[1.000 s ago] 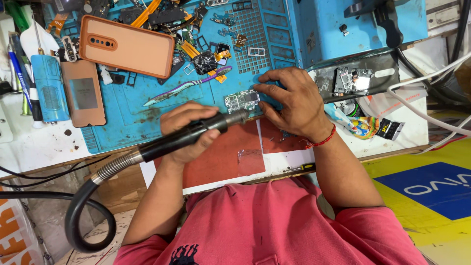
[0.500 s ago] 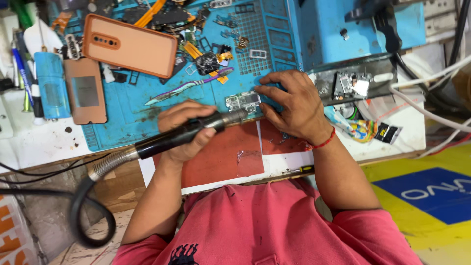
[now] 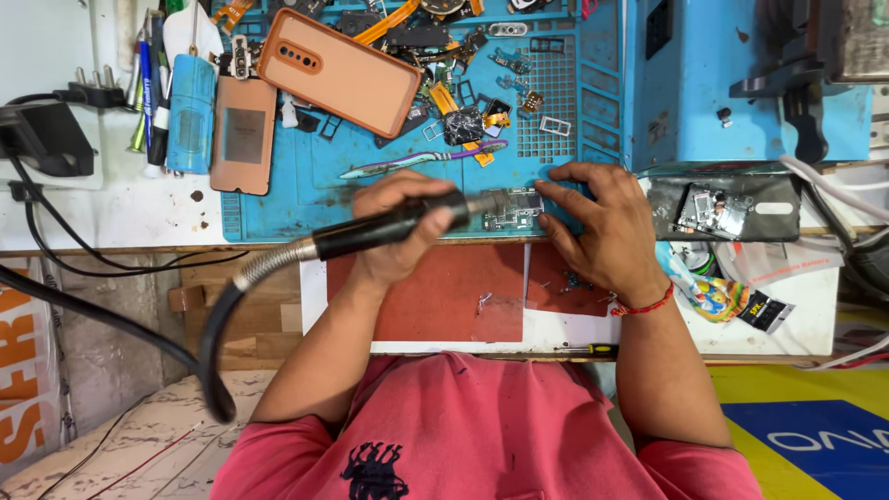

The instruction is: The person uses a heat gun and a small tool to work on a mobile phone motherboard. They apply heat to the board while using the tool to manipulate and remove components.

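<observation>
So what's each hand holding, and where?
Left hand grips the hot-air wand around its black handle. Right hand presses down on the circuit board edge.

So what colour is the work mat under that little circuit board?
Blue work mat, clearest in the head view.

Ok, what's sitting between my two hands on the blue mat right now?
In the head view, a small circuit board lies between the left hand and the right hand. The tip of the black handpiece, held in the left hand, reaches over it.
</observation>
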